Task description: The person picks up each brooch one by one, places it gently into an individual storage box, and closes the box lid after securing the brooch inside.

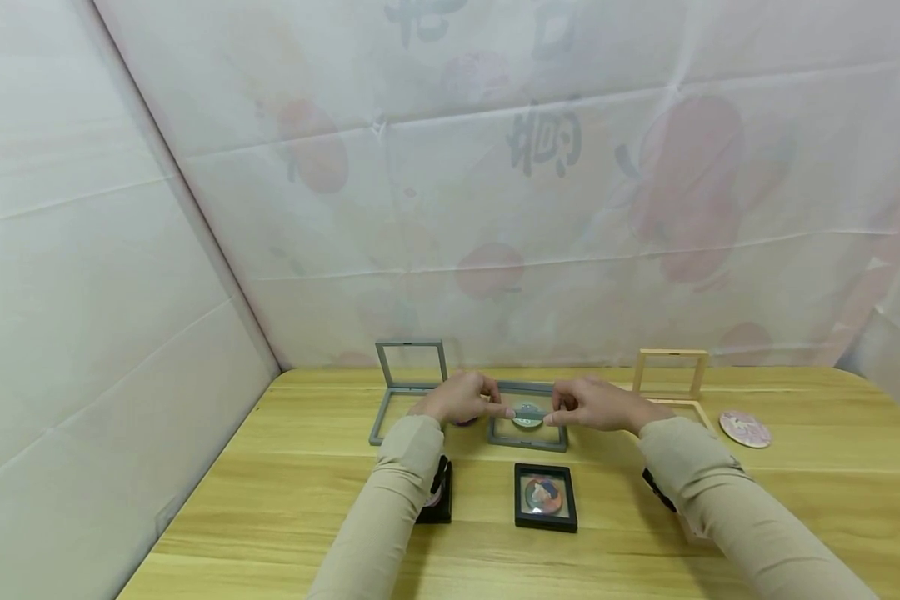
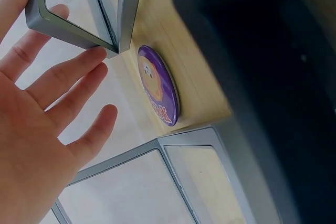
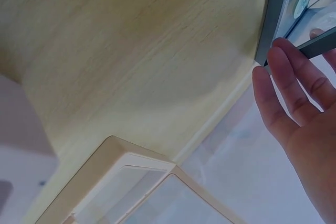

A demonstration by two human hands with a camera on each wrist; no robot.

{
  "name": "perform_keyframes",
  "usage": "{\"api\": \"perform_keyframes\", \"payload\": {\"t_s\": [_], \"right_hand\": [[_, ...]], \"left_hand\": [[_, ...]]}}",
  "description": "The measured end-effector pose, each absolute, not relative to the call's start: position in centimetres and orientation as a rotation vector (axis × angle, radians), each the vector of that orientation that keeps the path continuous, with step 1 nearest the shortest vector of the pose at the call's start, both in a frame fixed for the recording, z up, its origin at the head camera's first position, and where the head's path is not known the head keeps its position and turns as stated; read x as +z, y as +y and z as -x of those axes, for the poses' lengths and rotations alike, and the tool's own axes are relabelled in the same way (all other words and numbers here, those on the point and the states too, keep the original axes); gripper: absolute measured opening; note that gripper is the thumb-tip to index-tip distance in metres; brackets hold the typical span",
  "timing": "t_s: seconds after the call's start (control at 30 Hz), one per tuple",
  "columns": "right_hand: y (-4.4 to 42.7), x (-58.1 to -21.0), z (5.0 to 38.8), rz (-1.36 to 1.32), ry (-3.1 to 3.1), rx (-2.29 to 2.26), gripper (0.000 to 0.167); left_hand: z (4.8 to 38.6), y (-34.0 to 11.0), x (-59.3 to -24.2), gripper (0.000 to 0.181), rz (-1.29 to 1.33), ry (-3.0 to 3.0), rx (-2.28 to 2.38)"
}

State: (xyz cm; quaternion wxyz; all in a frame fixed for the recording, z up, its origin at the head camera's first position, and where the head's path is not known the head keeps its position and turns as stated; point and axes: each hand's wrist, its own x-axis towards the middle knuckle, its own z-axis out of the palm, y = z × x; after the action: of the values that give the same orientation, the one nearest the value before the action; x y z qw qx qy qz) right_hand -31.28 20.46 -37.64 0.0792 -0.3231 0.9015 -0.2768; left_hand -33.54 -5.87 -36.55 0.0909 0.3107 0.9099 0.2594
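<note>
A grey display frame (image 1: pixel 528 446) lies at the middle of the wooden table, its hinged lid (image 2: pixel 68 36) tilted partway up. Under the lid, a round pale-green badge (image 1: pixel 527 422) rests on the lower half's clear film. My left hand (image 1: pixel 467 398) pinches the lid's left side between thumb and fingers. On the other side, my right hand (image 1: pixel 598 404) holds the lid's right edge, its fingertips at the frame's corner in the right wrist view. A purple badge (image 2: pixel 157 85) with a cartoon face stands beside the frame, close to my left fingers.
Another grey frame (image 1: pixel 381 417) stands unfolded at left, a cream frame (image 1: pixel 671 353) at right. Beyond it lies a pink badge (image 1: pixel 745 428). Nearer, a black frame (image 1: pixel 545 522) encloses a badge; another black frame (image 1: pixel 444 510) is partly behind my left sleeve. White cloth (image 1: pixel 450 208) hangs behind.
</note>
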Motion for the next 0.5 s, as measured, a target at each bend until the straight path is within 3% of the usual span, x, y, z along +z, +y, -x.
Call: {"api": "perform_keyframes", "payload": {"t_s": [0.5], "right_hand": [[20.11, -37.76, 31.14, 0.986, 2.723, -0.781, 0.025]], "left_hand": [[33.39, -5.78, -36.57, 0.018, -0.847, 2.704, 0.741]]}}
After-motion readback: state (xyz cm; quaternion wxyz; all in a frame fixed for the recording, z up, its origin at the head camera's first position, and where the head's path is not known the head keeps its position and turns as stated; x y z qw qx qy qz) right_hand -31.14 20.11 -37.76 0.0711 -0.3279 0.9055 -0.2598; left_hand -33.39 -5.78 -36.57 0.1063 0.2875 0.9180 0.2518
